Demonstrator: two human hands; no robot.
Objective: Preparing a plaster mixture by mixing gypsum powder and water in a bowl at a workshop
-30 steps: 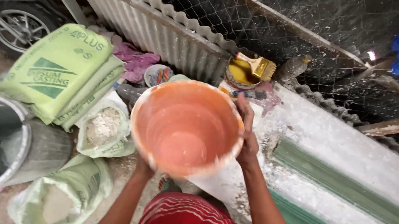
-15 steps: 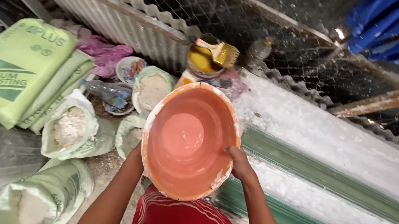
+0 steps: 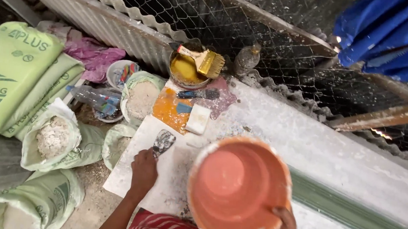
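An empty orange plastic basin (image 3: 239,188) with white crust on its rim rests low on the white-dusted slab (image 3: 307,145). My right hand (image 3: 286,228) grips its near rim. My left hand (image 3: 143,170) is closed on the handle of a plaster-caked scraper (image 3: 164,142), whose blade lies on the slab's left part. Past the blade sit a white block (image 3: 198,119) and a dark-handled putty knife (image 3: 198,94) on an orange-stained patch (image 3: 168,108).
A tin of yellow paint (image 3: 184,70) with a brush (image 3: 203,60) across it stands by the corrugated sheet and wire mesh. Open sacks of white powder (image 3: 51,137), green bags (image 3: 10,74), a plastic bottle (image 3: 90,96) and bowls crowd the left. Blue cloth (image 3: 391,34) hangs top right.
The basin has come down from in front of me to the slab on the right. My left hand let go of its rim and now holds the scraper.
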